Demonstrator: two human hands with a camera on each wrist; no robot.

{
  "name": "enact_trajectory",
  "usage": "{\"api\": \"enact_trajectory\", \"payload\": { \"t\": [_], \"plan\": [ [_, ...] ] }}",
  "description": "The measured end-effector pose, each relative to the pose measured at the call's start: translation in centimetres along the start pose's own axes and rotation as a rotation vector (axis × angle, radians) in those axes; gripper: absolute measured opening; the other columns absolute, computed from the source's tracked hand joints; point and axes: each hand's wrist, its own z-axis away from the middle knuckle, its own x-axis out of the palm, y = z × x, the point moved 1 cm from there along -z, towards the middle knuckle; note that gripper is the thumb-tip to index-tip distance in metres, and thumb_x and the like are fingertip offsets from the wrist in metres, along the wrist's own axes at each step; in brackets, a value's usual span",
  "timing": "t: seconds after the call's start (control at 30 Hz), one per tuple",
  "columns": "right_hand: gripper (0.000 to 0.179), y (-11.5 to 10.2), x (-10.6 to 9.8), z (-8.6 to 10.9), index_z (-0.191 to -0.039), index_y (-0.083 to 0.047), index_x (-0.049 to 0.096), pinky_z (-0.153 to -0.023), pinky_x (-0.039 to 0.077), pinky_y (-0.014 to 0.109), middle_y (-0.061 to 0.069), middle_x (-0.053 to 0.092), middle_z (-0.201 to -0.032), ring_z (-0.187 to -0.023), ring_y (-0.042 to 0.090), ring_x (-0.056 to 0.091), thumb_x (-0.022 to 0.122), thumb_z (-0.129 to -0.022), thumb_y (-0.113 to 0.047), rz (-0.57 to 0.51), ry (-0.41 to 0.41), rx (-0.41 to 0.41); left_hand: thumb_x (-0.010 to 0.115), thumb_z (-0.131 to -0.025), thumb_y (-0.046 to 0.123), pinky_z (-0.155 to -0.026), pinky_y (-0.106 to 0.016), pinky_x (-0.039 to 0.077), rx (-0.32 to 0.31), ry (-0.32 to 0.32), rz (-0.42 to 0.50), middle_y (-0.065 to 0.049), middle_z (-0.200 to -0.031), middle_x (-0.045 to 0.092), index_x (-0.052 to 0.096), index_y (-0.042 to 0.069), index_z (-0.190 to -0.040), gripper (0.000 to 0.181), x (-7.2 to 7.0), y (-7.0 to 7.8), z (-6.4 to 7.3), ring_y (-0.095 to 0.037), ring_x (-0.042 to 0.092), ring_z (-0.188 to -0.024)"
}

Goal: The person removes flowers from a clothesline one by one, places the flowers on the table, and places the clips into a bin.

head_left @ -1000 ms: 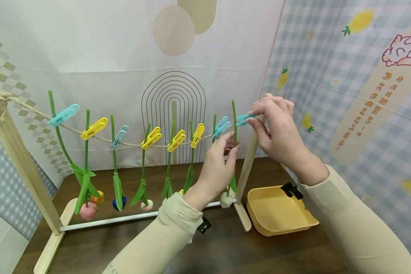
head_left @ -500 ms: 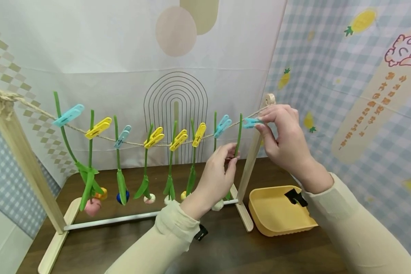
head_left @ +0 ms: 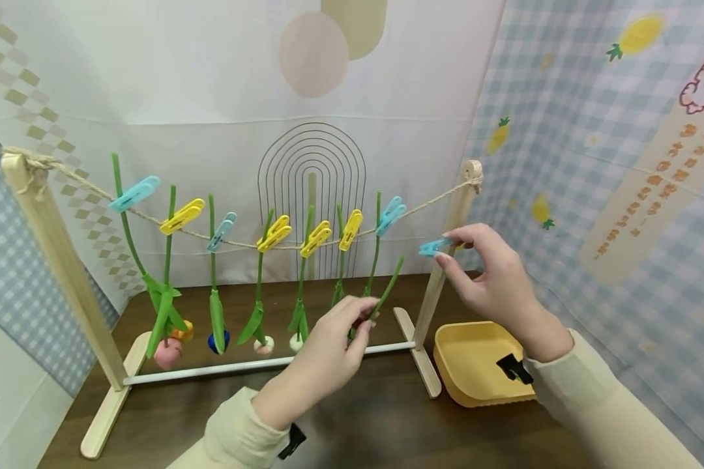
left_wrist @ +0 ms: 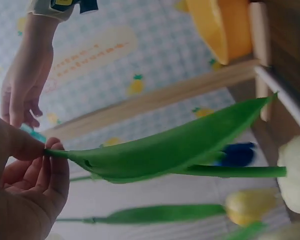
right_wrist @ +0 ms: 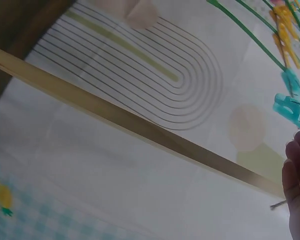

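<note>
My left hand (head_left: pixel 325 348) holds an artificial tulip by its green stem (head_left: pixel 390 286), whose cut end points up and right, away from the rope. The left wrist view shows this tulip's long leaf (left_wrist: pixel 170 145) and its white flower head (left_wrist: pixel 296 174). Between thumb and fingers, my right hand (head_left: pixel 495 280) pinches a light blue clothespin (head_left: pixel 433 247), below the rope and right of the stem. From the rope (head_left: pixel 437 199) several more tulips hang upside down, pinned by blue clothespins (head_left: pixel 391 216) and yellow clothespins (head_left: pixel 351 230).
The rope is strung between two wooden posts (head_left: pixel 70 280) joined low down by a white bar (head_left: pixel 211 371). A yellow basket (head_left: pixel 446 365) stands on the dark wooden table (head_left: pixel 387 417), right of the stand. Printed cloth hangs behind.
The light blue clothespin has come away from the rope, and my right hand has lowered with it. My left hand has drawn the tulip down and left, and its stem has tilted.
</note>
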Motion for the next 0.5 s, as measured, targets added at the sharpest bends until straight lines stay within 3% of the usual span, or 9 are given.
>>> {"api": "enact_trajectory", "payload": {
  "t": [0.33, 0.5],
  "plan": [
    [0.036, 0.9, 1.6, 4.7, -0.111, 0.002, 0.063, -0.078, 0.043, 0.02, 0.006, 0.062, -0.095, -0.085, 0.018, 0.056, 0.06, -0.095, -0.03, 0.001, -0.052, 0.107, 0.058, -0.093, 0.0, -0.074, -0.021, 0.05, -0.025, -0.193, -0.238, 0.004, -0.104, 0.062, 0.064, 0.007, -0.12, 0.028, -1.7, -2.1, 6.0, -0.006, 0.058, -0.088],
    [0.031, 1.3, 2.4, 7.8, -0.118, -0.001, 0.065, -0.075, 0.043, 0.02, 0.002, 0.064, -0.095, -0.085, 0.016, 0.057, 0.067, -0.09, -0.013, 0.022, -0.061, 0.164, 0.06, -0.089, -0.002, -0.074, -0.024, 0.051, -0.005, -0.222, -0.389, 0.005, -0.1, 0.061, 0.067, 0.008, -0.115, 0.028, -2.6, -3.0, 8.3, -0.008, 0.058, -0.087]
  ]
}}
